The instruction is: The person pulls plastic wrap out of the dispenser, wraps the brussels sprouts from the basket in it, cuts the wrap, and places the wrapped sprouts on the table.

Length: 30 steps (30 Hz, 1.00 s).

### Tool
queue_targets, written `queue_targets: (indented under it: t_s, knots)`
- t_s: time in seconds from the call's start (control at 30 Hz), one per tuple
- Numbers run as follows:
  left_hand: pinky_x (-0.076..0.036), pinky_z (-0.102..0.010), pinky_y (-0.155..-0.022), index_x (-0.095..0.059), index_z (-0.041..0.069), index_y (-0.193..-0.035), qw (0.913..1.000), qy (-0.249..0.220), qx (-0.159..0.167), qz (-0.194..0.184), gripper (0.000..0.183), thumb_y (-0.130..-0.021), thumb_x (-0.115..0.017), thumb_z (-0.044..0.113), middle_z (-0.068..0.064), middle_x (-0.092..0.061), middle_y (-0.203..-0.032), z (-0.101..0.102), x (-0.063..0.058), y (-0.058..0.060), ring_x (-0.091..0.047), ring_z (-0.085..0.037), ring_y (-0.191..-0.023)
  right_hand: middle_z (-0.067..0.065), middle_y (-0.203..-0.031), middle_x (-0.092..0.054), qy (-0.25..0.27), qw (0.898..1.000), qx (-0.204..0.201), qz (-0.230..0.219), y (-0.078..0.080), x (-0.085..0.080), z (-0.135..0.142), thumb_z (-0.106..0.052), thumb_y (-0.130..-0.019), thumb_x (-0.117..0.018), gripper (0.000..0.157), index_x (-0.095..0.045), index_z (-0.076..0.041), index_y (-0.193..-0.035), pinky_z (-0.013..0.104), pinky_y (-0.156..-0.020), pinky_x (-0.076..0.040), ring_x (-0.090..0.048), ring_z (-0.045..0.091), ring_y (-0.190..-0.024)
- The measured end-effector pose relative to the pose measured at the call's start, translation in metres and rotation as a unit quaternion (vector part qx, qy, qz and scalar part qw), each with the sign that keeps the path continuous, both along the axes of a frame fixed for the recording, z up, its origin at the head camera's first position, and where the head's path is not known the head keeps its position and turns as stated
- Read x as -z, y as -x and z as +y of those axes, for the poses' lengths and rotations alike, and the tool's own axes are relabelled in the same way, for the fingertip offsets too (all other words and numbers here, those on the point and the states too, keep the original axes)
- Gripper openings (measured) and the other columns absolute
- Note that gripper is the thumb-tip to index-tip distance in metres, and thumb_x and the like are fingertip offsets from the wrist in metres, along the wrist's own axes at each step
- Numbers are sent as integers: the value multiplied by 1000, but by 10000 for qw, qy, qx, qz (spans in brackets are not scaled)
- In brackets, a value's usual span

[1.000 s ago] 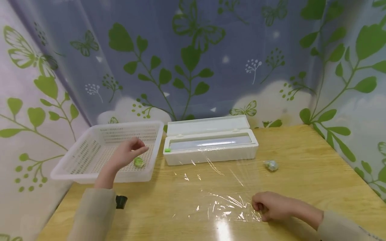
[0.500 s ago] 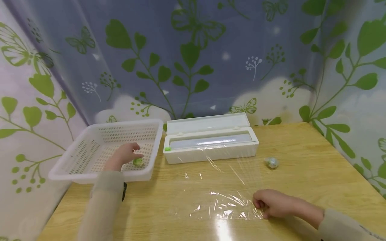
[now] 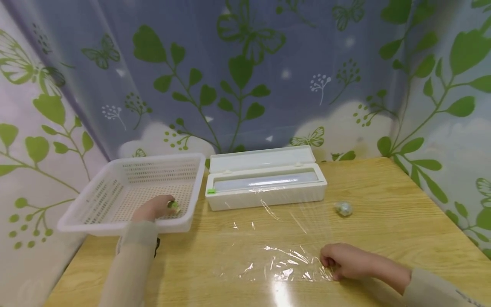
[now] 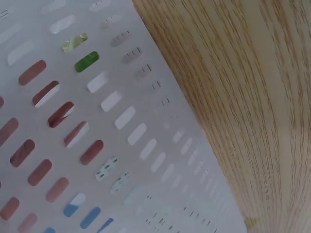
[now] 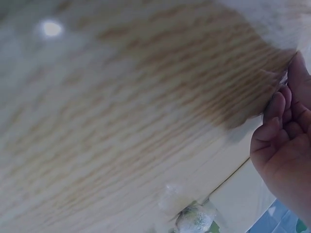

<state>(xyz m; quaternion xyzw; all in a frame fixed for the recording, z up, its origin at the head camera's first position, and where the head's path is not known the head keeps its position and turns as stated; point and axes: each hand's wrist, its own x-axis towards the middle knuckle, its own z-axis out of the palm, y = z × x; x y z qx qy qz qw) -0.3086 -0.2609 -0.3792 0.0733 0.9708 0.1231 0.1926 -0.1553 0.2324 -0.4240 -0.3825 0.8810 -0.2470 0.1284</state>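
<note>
My left hand (image 3: 151, 207) reaches into the white plastic basket (image 3: 188, 224), its fingers curled around a small, roundish green piece (image 3: 174, 206) near the basket's right side. In the left wrist view the slotted basket wall (image 4: 160, 131) hides most of this hand; skin and the green piece (image 4: 87, 62) show through the slots. My right hand (image 3: 345, 261) pinches the near right corner of a sheet of clear plastic wrap (image 3: 276, 238), which stretches over the table from a white wrap dispenser (image 3: 268, 196). In the right wrist view, thumb and fingers of that hand (image 5: 286, 131) hold the film edge.
Behind the right hand lies a small ball wrapped in film (image 3: 344, 208). The dispenser's lid (image 3: 262, 158) stands raised, and a green slider (image 3: 211, 191) sits at its left end. A patterned curtain (image 3: 245, 85) borders the wooden table (image 3: 383, 204).
My left hand has lowered into the basket and moved onto the green piece, its fingers closing around it. The right hand keeps its hold on the film's corner, almost still.
</note>
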Motion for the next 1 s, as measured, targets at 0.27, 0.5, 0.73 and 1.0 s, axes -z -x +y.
queue_targets:
  t_s: [0.27, 0.5, 0.73, 1.0]
  knots:
    - [-39, -36, -66, -52, 5, -89, 9996, -35, -189, 223, 17, -79, -65, 11, -6, -55, -84, -5, 4, -2, -48, -22, -76, -15, -68, -37, -43, 10000, -6, -47, -2, 0, -1, -2, -56, -71, 36, -45, -18, -76, 18, -54, -34, -37, 0, -60]
    - [-43, -41, -73, -57, -1, -98, 9998, -1, -39, 199, 22, -80, -64, 7, -12, -58, -94, -3, 0, 3, -53, -26, -86, -14, -68, -37, -36, 10000, 67, -63, -1, -2, -2, -1, -57, -71, 36, -45, -18, -75, 18, -54, -34, -37, 0, -60]
    - [-43, -37, -65, -58, -3, -87, 9974, -190, 200, 660, 13, -80, -63, 8, -9, -57, -81, -10, -10, 3, -50, -21, -72, -15, -68, -37, 82, 9998, -128, 89, 3, -3, -3, 0, -56, -71, 36, -45, -17, -75, 17, -53, -34, -36, -1, -60]
    - [-44, -37, -63, -56, -6, -94, 9864, -590, 419, 1478, 22, -84, -60, 13, -13, -58, -82, -4, -34, -4, -52, -21, -70, -16, -68, -36, 198, 9993, -251, 212, 2, 0, -2, -2, -56, -72, 37, -45, -17, -76, 16, -51, -33, -35, -2, -59]
